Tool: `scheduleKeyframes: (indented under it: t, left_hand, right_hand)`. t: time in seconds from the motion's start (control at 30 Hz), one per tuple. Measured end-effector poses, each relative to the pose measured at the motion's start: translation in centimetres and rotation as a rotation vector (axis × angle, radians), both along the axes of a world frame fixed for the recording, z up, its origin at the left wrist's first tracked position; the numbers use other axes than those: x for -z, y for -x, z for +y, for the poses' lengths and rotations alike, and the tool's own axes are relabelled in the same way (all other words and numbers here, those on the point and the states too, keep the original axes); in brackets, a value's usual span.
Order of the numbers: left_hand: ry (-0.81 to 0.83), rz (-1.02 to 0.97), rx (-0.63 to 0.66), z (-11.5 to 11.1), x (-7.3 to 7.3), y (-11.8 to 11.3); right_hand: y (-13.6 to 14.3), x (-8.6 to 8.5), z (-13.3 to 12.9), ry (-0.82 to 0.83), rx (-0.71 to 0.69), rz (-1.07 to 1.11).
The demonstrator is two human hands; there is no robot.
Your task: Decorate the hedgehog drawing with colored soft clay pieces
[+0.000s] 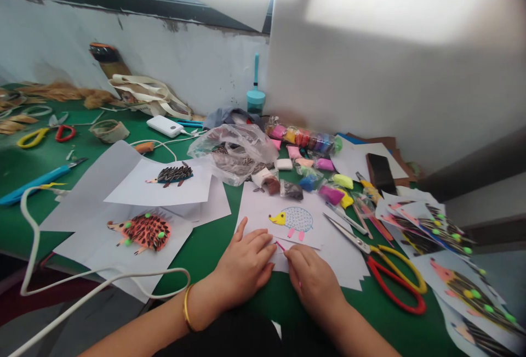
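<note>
A white sheet with a hedgehog picture (298,219) lies in front of me; its head is yellow, its feet pink, its body outlined in blue. My left hand (246,258) rests on the lower left of the paper, fingers stretched out and thumb apart. Close by, my right hand (312,275) pinches a thin magenta stick-like tool (280,245), its tip pointing toward my left fingertips. Whether the tip touches the paper I cannot tell. Large scissors (380,261) with red and yellow handles lie right of the sheet.
Several small packets of coloured clay (331,194) and a plastic bag of striped seeds (234,154) sit behind the sheet. Finished hedgehog pictures (142,231) lie left, more (468,288) right. A white cable (102,277) crosses the front left. A blue craft knife (36,184) lies far left.
</note>
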State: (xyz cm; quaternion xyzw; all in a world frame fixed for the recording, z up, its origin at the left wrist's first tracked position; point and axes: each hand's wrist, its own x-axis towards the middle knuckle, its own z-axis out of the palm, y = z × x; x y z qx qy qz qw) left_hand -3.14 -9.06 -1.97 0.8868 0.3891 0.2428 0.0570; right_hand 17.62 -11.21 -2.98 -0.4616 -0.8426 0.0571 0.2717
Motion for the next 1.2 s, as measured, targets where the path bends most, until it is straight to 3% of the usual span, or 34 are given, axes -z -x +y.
scheduleKeyframes:
  t: [0.37, 1.2]
  left_hand:
    - [0.023, 0.002, -0.003, -0.05, -0.01, -0.01]
    - [0.007, -0.002, 0.010, 0.01, 0.04, 0.08]
  right_hand:
    - [-0.67, -0.79, 0.12, -0.007, -0.023, 0.151]
    - [-0.21, -0.25, 0.17, 0.056, -0.019, 0.071]
